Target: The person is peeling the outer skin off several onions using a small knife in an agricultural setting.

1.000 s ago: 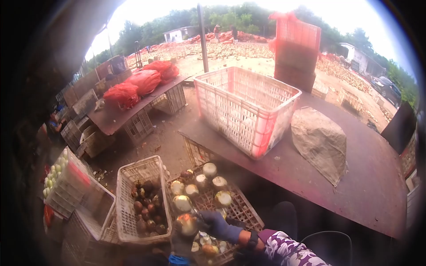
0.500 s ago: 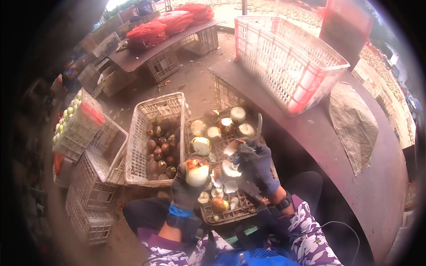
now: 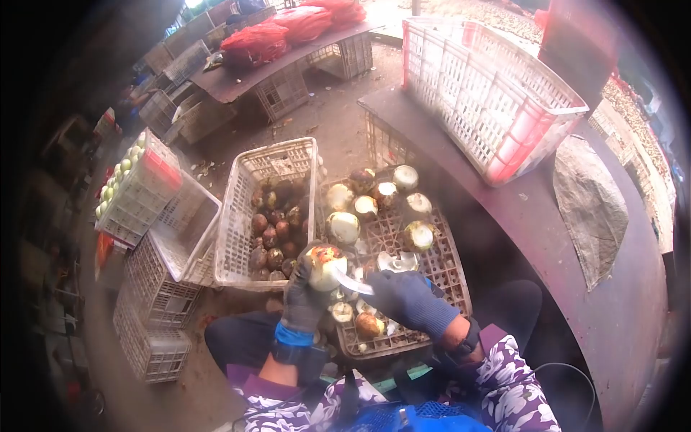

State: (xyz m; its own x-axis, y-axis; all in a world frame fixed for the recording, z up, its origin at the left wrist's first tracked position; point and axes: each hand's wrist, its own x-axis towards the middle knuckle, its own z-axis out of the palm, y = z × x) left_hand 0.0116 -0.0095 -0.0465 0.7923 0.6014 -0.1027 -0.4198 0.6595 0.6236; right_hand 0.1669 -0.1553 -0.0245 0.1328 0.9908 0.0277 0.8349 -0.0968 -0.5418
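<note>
My left hand [image 3: 300, 304], in a dark glove, is closed round a partly peeled round vegetable [image 3: 325, 279], orange-brown on top and white below. From the right, my gloved right hand [image 3: 409, 301] holds a knife, with its pale blade [image 3: 353, 284] against the vegetable's right side. The knife's handle is hidden in my fist. Below both hands lies an upturned plastic crate [image 3: 453, 284] with a grid surface. Several trimmed white vegetables [image 3: 344, 227] rest on its far part, and white peelings [image 3: 397, 262] lie near my right hand.
A crate [image 3: 224, 248] of brown unpeeled vegetables stands to the left, beside stacked crates [image 3: 155, 302]. To the right, a curved table [image 3: 504, 223] carries a large white-and-red crate [image 3: 497, 108] and a grey cloth [image 3: 590, 209]. Red mesh bags [image 3: 288, 29] lie on a far table.
My right hand has come down and turned, bringing the knife from upright to the held vegetable. My left hand still holds the vegetable. The whole view has shifted slightly.
</note>
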